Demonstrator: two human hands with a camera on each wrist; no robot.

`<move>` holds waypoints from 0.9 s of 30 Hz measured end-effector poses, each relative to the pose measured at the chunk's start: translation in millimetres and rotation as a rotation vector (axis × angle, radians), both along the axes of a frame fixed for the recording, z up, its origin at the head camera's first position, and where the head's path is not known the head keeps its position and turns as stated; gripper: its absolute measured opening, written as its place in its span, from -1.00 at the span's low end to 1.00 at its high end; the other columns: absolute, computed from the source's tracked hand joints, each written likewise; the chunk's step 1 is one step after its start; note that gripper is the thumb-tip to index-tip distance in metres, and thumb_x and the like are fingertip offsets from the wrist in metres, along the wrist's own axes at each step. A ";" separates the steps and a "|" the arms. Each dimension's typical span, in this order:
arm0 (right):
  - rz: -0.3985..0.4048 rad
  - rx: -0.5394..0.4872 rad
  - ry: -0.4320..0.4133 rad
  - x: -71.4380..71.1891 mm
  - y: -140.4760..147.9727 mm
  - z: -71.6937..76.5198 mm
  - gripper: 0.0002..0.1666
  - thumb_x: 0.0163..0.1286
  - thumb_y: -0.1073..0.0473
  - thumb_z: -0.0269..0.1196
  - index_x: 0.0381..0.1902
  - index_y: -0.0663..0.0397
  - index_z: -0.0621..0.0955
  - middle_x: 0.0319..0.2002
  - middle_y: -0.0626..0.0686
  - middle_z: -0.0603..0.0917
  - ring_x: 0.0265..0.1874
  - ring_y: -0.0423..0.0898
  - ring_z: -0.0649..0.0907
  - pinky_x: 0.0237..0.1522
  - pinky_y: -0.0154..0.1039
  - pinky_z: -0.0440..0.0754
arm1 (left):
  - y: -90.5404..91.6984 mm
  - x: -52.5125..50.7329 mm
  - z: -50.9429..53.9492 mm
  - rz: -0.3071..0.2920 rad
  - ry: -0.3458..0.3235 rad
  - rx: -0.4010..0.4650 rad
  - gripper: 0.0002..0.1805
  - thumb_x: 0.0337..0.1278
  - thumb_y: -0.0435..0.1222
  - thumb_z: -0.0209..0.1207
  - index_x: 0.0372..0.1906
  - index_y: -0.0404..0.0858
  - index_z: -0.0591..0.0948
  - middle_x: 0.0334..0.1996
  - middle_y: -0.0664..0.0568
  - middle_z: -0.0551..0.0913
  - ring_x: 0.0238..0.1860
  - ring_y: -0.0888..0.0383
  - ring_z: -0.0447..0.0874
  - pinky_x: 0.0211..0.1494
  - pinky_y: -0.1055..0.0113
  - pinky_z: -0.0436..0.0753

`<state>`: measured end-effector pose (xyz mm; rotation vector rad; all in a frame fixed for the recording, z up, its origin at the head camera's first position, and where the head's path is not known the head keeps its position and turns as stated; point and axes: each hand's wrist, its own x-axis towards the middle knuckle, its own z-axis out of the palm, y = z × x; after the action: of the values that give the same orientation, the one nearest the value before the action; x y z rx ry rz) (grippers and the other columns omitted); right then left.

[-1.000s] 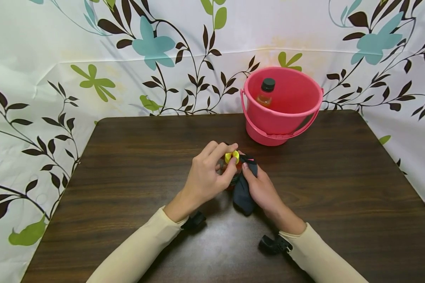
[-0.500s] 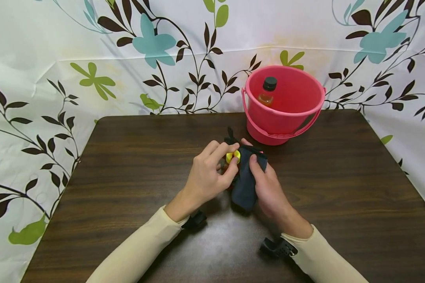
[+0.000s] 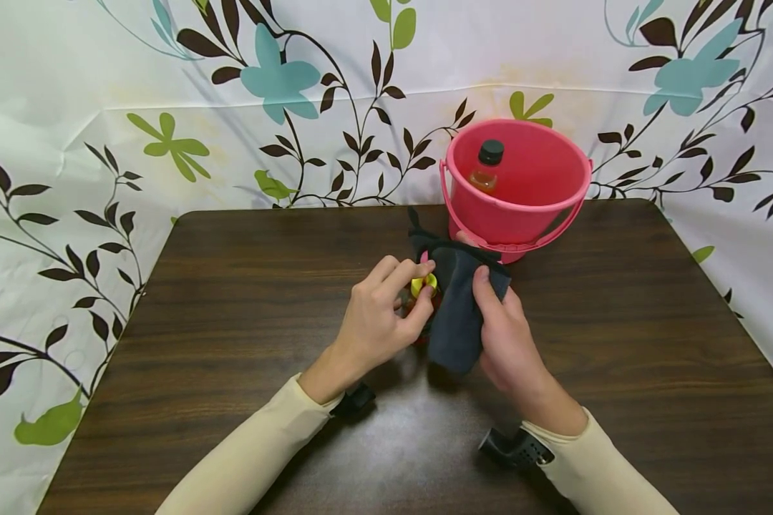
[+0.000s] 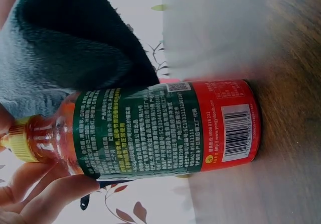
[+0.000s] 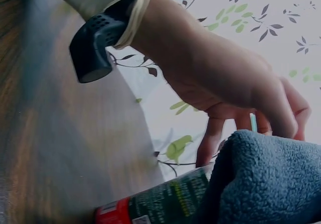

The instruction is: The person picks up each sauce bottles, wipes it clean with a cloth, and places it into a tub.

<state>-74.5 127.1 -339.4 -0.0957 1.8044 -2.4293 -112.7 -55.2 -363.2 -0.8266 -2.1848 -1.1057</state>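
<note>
My left hand (image 3: 383,304) holds a sauce bottle (image 4: 145,131) at its top, finger and thumb at the yellow cap (image 3: 430,281). Base on the table, the bottle stands upright; its label is green with a red band at the bottom. My right hand (image 3: 505,336) grips a dark blue-grey cloth (image 3: 457,315), thumb over the near face. The cloth hangs folded beside the bottle, and in the head view it hides much of it. From the right wrist view, the cloth's fluffy surface overlaps the bottle's upper part. Whether cloth and bottle touch is unclear.
Behind the right hand, a pink bucket (image 3: 522,229) with a lowered handle stands at the table's back edge. Inside it is a bottle with a dark cap (image 3: 491,152). The brown wooden table (image 3: 264,286) backs onto a patterned sheet (image 3: 187,93).
My right hand has moved to the right and slightly up, spreading the cloth wider, and its back corner now reaches toward the bucket. The left hand stays in place on the bottle.
</note>
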 end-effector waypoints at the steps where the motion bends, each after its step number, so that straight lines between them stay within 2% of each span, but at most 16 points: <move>1: 0.004 -0.008 0.014 0.1 0.8 2.0 -0.40 0.74 -0.17 -0.15 0.57 -0.11 0.31 0.36 -0.16 0.50 0.21 -0.24 0.58 0.04 -0.37 0.71 | 0.1 0.0 -0.1 0.000 0.000 0.001 -0.72 0.23 -0.36 0.28 0.03 -0.25 0.76 -0.32 -0.04 0.63 -0.53 0.14 0.45 -0.46 0.44 0.45; 7: 0.038 -0.038 0.082 0.4 7.2 14.9 -0.37 0.74 -0.14 -0.17 0.68 -0.35 0.22 0.58 -0.12 0.31 0.46 -0.10 0.42 0.25 -0.38 0.66 | 0.5 -0.3 -0.2 0.004 0.009 0.000 -0.77 0.22 -0.36 0.28 -0.04 -0.26 0.76 -0.34 -0.04 0.63 -0.53 0.14 0.46 -0.47 0.43 0.45; 9: 0.032 -0.043 0.086 1.1 9.6 19.0 -0.38 0.75 -0.14 -0.18 0.68 -0.40 0.22 0.55 -0.06 0.33 0.41 -0.06 0.47 0.20 -0.37 0.69 | 0.5 -0.5 -0.2 0.006 0.013 -0.002 -0.81 0.22 -0.36 0.28 -0.08 -0.26 0.75 -0.33 -0.04 0.64 -0.54 0.13 0.46 -0.48 0.42 0.45; 15: 0.019 -0.063 0.149 3.8 14.5 27.7 -0.35 0.75 -0.14 -0.18 0.70 -0.33 0.19 0.56 -0.09 0.32 0.36 -0.12 0.48 0.14 -0.38 0.68 | 0.3 -0.9 -0.4 0.013 0.013 -0.008 -0.86 0.22 -0.36 0.27 -0.14 -0.25 0.72 -0.32 -0.04 0.65 -0.55 0.13 0.46 -0.48 0.43 0.44; 18: 0.015 -0.065 0.171 5.5 16.3 29.0 -0.34 0.75 -0.15 -0.18 0.70 -0.28 0.19 0.46 -0.08 0.40 0.29 -0.14 0.52 0.11 -0.36 0.68 | 0.5 -1.2 -0.3 0.011 0.011 -0.011 -0.83 0.23 -0.36 0.27 -0.11 -0.24 0.73 -0.29 -0.03 0.68 -0.54 0.14 0.46 -0.48 0.43 0.43; 21: 0.009 -0.038 0.155 5.7 17.9 28.5 -0.36 0.75 -0.16 -0.19 0.69 -0.29 0.20 0.39 -0.09 0.44 0.24 -0.13 0.54 0.08 -0.34 0.68 | 0.8 -1.4 0.0 0.010 0.014 -0.010 -0.85 0.23 -0.36 0.27 -0.13 -0.24 0.73 -0.27 -0.03 0.69 -0.54 0.15 0.46 -0.48 0.44 0.43; 27: -0.003 -0.006 0.125 5.0 19.9 26.0 -0.38 0.75 -0.14 -0.19 0.68 -0.33 0.22 0.50 -0.05 0.34 0.40 -0.02 0.42 0.19 -0.34 0.63 | 0.8 -1.5 0.5 0.013 0.010 -0.015 -0.85 0.23 -0.34 0.27 -0.12 -0.23 0.73 -0.27 -0.02 0.69 -0.53 0.16 0.49 -0.48 0.44 0.45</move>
<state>-69.4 147.1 -313.4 -0.2507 1.8483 -2.4820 -114.2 -54.4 -362.8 -0.8220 -2.1896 -1.0784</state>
